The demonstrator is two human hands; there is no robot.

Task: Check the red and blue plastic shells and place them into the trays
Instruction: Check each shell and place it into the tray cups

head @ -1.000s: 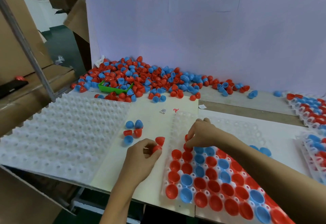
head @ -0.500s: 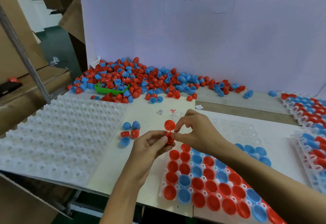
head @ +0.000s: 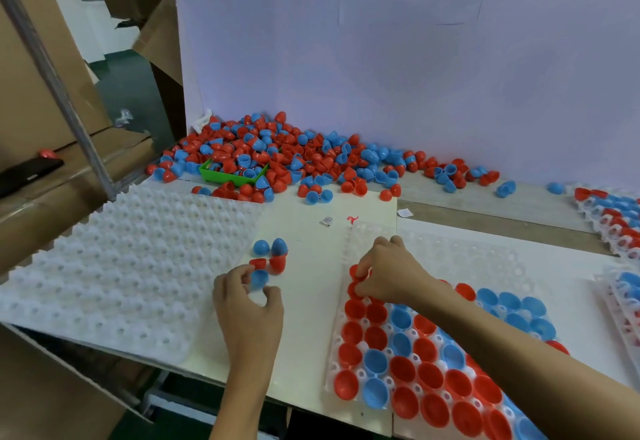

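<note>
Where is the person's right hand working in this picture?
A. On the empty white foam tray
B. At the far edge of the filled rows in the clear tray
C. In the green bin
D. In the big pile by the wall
B: the right hand pinches a red shell at the far end of the filled rows in the clear tray.

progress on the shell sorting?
Done: near rows of the clear tray hold red and blue shells. In hand: right hand seats a red shell; left hand reaches a blue shell. Left: the tray's far rows, the pile.
</note>
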